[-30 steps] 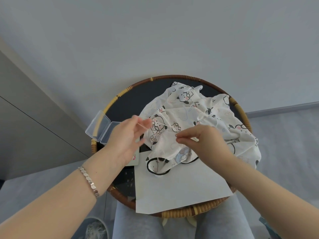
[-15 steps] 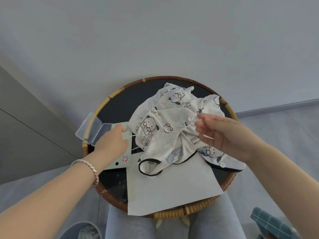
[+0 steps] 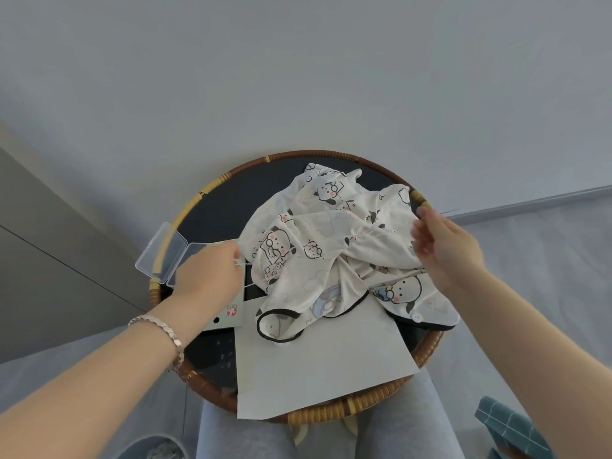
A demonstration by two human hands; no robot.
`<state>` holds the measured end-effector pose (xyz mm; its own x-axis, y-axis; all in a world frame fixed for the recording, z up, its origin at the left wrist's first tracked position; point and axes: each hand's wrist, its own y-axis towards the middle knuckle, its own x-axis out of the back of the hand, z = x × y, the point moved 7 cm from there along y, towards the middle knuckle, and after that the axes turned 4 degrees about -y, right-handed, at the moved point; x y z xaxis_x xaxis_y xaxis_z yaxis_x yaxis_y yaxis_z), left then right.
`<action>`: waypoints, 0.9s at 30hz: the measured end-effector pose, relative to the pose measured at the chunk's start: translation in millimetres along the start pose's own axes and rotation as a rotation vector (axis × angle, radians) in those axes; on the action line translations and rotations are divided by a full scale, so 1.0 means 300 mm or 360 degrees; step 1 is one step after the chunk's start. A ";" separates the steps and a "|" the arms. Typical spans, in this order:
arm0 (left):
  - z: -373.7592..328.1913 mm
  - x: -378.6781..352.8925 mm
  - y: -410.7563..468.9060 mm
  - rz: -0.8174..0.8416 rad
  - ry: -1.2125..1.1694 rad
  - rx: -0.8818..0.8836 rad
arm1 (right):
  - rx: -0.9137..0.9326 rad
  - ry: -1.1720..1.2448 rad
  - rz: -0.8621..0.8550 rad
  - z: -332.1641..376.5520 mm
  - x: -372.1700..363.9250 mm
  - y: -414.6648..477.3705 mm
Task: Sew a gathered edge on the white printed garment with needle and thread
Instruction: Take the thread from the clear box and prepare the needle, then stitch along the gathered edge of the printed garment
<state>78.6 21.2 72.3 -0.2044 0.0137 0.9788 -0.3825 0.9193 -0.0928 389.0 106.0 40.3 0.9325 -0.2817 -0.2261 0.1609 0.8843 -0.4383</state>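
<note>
The white printed garment, with cartoon dogs and black trim, lies bunched on the round tray table. My left hand is at the garment's left edge, over the thread card, and pinches a thin white thread that runs taut into the fabric. The needle is too small to make out. My right hand holds the garment's right side, its fingers curled onto a fold near the table rim. The cloth is drawn between the two hands.
An open clear plastic box sits on the left rim. A card with a red logo and a white paper sheet lie on the dark tabletop. A blue checked cloth is at lower right, and my knees are under the table.
My hands have moved apart. The left one went left and down, drawing the thread out. The right one went right and up to the garment's far side.
</note>
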 end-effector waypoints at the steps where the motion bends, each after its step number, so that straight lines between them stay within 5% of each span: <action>1: -0.052 -0.001 -0.016 0.0042 -0.0004 -0.0085 | 0.0077 -0.0165 -0.0171 0.015 0.029 0.014; 5: -0.361 -0.072 -0.195 0.0880 -0.0612 -0.0734 | 0.0361 -0.0406 -0.0273 0.083 0.017 0.024; 8: -0.491 -0.137 -0.293 0.1363 -0.0773 -0.0841 | 0.0423 -0.0540 -0.0121 0.106 -0.026 0.022; 11: -0.482 -0.169 -0.209 0.1120 -0.0790 -0.0661 | 0.0468 -0.0814 -0.0051 0.108 -0.040 0.024; 15: -0.350 -0.182 -0.048 0.0357 -0.0632 -0.0290 | 0.0527 -0.1592 0.0115 0.051 -0.095 0.011; 21: -0.266 -0.307 -0.034 0.0410 0.0114 -0.0266 | 0.0655 -0.2295 0.0501 -0.123 -0.219 -0.010; 27: -0.193 -0.194 -0.006 0.0095 -0.0572 -0.0130 | 0.0565 -0.2351 0.0586 -0.237 -0.231 -0.037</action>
<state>143.5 41.4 26.0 -0.5329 -0.0572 0.8442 -0.2901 0.9496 -0.1188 299.6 89.2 -1.1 0.3812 0.3749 0.8450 -0.2724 0.9190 -0.2849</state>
